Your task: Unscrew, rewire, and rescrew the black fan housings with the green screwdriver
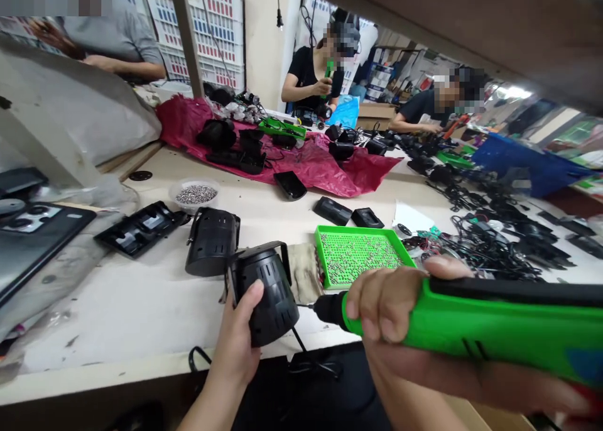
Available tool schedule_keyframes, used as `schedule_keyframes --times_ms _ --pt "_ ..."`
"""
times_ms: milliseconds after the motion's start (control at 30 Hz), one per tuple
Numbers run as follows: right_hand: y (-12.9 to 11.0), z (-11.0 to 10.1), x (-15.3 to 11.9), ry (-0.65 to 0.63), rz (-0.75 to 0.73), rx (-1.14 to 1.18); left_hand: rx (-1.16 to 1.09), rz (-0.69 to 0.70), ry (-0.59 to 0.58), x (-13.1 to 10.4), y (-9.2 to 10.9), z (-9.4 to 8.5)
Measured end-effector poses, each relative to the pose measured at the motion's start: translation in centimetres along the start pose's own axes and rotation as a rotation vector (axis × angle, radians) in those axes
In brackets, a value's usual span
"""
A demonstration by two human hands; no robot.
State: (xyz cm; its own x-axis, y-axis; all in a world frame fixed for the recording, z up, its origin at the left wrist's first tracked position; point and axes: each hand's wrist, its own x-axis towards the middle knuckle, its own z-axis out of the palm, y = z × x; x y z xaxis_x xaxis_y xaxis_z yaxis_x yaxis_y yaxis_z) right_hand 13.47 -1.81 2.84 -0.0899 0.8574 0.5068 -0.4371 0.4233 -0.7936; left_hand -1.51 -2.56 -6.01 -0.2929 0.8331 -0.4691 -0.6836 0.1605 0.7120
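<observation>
My left hand [241,330] is closed around a black slotted lamp housing [268,296], its thumb pressed on the side. A bracket and a dark cable belong to that housing, which is tilted over the bench edge. In my right hand [391,305] lies a green electric screwdriver [490,324], fingers wrapped round its body. Its thin bit points left and reaches the housing's right side; whether it touches a screw I cannot tell. Just behind stands a second black housing [213,239]. Beyond the screwdriver's nose is a green tray [325,280] of small screws.
A bowl [174,195] of small metal parts sits beside a black plastic shell [141,230]. Tangled black cables [475,242] cover the right side. Red plastic sheeting [358,173] carries more black parts. Several co-workers sit across the bench. An overhead shelf [471,29] hangs above.
</observation>
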Motion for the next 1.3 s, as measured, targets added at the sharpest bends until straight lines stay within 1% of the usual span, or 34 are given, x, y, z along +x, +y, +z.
schedule_keyframes --times_ms 67,100,200,300,433,567,633,733,900,1000,1133,1233,1300 --pt "0.6 0.2 0.4 0.047 -0.152 0.04 -0.009 0.002 0.024 0.0 -0.1 0.0" --pt "0.9 0.4 0.5 0.062 -0.2 0.045 -0.012 0.005 0.029 -0.1 -0.1 0.0" --pt "1.7 0.7 0.9 0.08 -0.225 0.023 -0.015 -0.005 0.032 0.0 -0.1 0.2" --pt "1.8 0.7 1.1 0.063 -0.204 0.044 0.0 0.003 0.028 0.1 -0.2 0.4" --pt "1.6 0.4 1.4 0.039 -0.15 0.048 0.043 0.056 0.011 -0.3 -0.4 0.8" --pt "2.4 0.4 1.7 0.061 -0.191 0.061 0.036 0.087 0.007 -0.8 -0.5 1.3" --pt "2.8 0.5 1.9 0.028 -0.214 0.096 0.026 0.141 0.016 -1.0 -0.3 1.4" --pt "3.2 0.6 2.2 -0.024 -0.193 0.148 0.006 0.188 0.038 -1.0 -0.1 1.1" --pt "3.1 0.6 2.1 -0.034 -0.125 0.219 0.009 0.161 0.046 -0.9 0.3 0.7" --pt "2.6 0.5 1.6 -0.025 -0.124 0.207 0.004 0.148 0.057 -1.2 0.4 1.0" --pt "2.0 0.6 1.1 0.011 -0.074 0.18 0.002 0.169 0.064 -1.5 -0.1 1.5" --pt "2.4 0.7 1.4 0.022 -0.125 0.214 0.01 0.209 0.049 -1.6 -0.6 1.4" --pt "3.2 0.5 1.8 0.015 -0.16 0.26 0.023 0.206 0.047 -1.7 -0.7 1.2"
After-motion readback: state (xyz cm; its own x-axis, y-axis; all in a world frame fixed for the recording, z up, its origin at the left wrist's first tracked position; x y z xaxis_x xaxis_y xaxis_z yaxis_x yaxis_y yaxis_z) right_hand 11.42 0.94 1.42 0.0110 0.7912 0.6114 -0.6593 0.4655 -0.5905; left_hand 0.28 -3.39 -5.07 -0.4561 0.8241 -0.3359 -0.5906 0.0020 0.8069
